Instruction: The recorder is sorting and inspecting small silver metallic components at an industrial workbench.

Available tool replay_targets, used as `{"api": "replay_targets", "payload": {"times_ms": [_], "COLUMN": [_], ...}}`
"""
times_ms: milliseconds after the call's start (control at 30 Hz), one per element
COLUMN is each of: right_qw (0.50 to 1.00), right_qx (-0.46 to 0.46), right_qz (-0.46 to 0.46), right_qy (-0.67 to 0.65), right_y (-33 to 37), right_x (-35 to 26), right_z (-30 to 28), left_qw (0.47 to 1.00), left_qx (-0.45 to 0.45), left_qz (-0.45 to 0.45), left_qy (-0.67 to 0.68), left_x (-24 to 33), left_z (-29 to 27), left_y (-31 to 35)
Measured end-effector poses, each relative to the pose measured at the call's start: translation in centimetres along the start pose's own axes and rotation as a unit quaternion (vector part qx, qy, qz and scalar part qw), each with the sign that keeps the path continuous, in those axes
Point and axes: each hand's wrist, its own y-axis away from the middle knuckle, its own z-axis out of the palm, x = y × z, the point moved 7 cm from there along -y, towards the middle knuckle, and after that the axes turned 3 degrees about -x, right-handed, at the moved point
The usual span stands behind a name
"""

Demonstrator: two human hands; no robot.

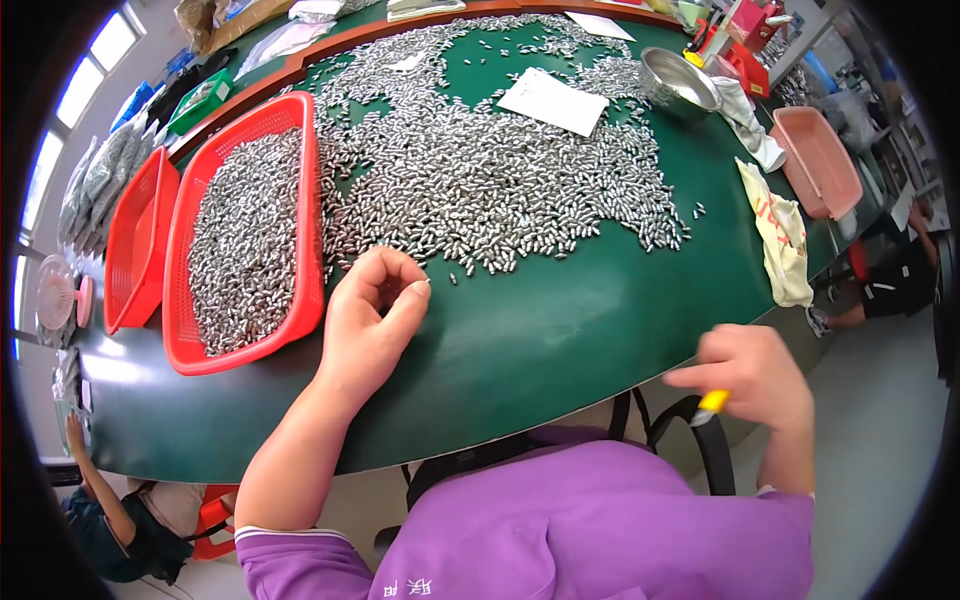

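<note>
My left hand [378,312] is above the near edge of a wide spread of small silvery metal pieces [470,190]. Its fingers are curled and pinched against the thumb; what they hold, if anything, is too small to make out. At the table's front edge on the right, my right hand [757,372] is closed around a small yellow-handled tool [713,401] with a greyish tip. Motion blurs this hand, and most of the tool is hidden by it. Beside my left forearm stands a red plastic basket [309,215] filled with the same metal pieces.
A second red basket [140,240] leans farther left. White paper [553,101] lies on the pieces, near a metal bowl [680,80]. A cream cloth bag [777,235] and a pink basket [817,162] are at the right. Other people sit at both sides.
</note>
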Motion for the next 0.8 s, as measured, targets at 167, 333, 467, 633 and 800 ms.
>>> {"api": "replay_targets", "payload": {"times_ms": [167, 333, 467, 633, 800], "right_qw": [0.928, 0.834, 0.834, 0.876, 0.906], "right_qx": [0.102, 0.233, 0.335, 0.245, 0.263], "right_qz": [0.346, 0.460, 0.426, 0.410, 0.314], "right_qy": [-0.098, -0.196, -0.100, -0.066, 0.109], "right_y": [11.3, 15.8, 11.7, 2.5, -0.9], "right_x": [9.9, 14.3, 14.6, 15.3, 15.6], "right_z": [-1.8, -0.6, -1.3, -1.3, -1.9], "left_qw": [1.000, 0.999, 0.997, 0.991, 0.970], "left_qx": [-0.011, -0.016, -0.029, -0.062, -0.066], "left_qz": [0.026, 0.030, 0.021, -0.035, -0.165], "left_qy": [0.008, 0.037, 0.066, 0.113, 0.169], "left_x": [0.4, -0.7, 0.0, -0.1, -0.9], "left_z": [0.1, -0.2, 0.9, 2.8, 3.9], "left_y": [0.0, -0.2, -0.1, -0.2, 0.0]}}
